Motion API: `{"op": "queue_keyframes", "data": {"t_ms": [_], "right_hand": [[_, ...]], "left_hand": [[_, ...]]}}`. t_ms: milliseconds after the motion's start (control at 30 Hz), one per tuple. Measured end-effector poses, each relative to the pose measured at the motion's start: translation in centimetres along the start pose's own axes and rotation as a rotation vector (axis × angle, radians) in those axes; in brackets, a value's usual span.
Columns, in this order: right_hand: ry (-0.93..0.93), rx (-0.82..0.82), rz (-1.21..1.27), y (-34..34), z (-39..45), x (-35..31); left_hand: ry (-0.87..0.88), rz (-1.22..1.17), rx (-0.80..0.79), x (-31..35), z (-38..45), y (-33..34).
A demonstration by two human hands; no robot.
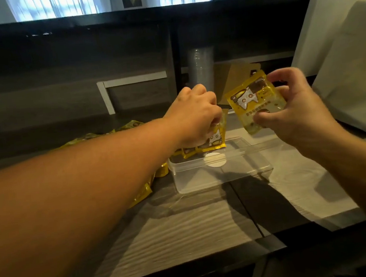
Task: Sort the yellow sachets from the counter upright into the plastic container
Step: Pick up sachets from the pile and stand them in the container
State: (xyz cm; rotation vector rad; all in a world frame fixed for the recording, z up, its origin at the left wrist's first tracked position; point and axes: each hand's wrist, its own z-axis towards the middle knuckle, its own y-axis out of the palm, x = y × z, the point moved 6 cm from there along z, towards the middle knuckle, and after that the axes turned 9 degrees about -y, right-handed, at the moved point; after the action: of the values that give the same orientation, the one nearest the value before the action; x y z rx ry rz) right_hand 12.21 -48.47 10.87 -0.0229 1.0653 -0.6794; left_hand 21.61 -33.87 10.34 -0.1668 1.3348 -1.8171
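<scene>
Here the left hand (194, 116) reaches over the far left corner of the clear plastic container (221, 170), its grip curled round a small bunch of yellow sachets (214, 140) held upright at the container's rim. The right hand (292, 109), raised above the container's right side, pinches a single yellow sachet (256, 100) between thumb and fingers. More sachets (142, 192) lie loose on the wood-grain surface (187, 228), left of the container.
</scene>
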Motion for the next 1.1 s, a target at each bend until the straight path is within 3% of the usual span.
{"op": "queue_keyframes", "data": {"t_ms": [67, 167, 233, 400, 533, 700, 900, 1100], "right_hand": [[0.002, -0.010, -0.070, -0.1, 0.6, 0.4], [-0.038, -0.097, -0.143, -0.1, 1.4, 0.3], [-0.061, -0.168, -0.164, 0.1, 2.0, 0.0], [-0.154, -0.308, -0.433, 1.5, 4.7, -0.5], [-0.359, -0.423, -0.721, 3.8, 5.9, -1.5], [-0.435, -0.550, -0.910, 6.3, 6.5, -1.2], [-0.503, -0.519, -0.952, 8.2, 7.1, 0.4], [-0.463, -0.531, -0.970, 8.4, 7.8, 1.5]], "left_hand": [[-0.053, 0.008, -0.046, -0.5, 0.2, 0.5], [-0.313, -0.179, -0.210, -2.1, 0.0, 1.8], [-0.389, -0.234, -0.303, -2.6, -0.1, 2.5], [-0.424, -0.411, -0.285, -3.1, -0.4, 2.4], [-0.442, -0.510, -0.244, -3.4, -0.5, 2.3], [-0.387, -0.366, -0.258, -3.0, -0.1, 2.2], [-0.355, -0.121, -0.230, -2.8, 0.6, 2.2], [-0.270, -0.199, -0.278, -2.4, 0.9, 2.1]]}}
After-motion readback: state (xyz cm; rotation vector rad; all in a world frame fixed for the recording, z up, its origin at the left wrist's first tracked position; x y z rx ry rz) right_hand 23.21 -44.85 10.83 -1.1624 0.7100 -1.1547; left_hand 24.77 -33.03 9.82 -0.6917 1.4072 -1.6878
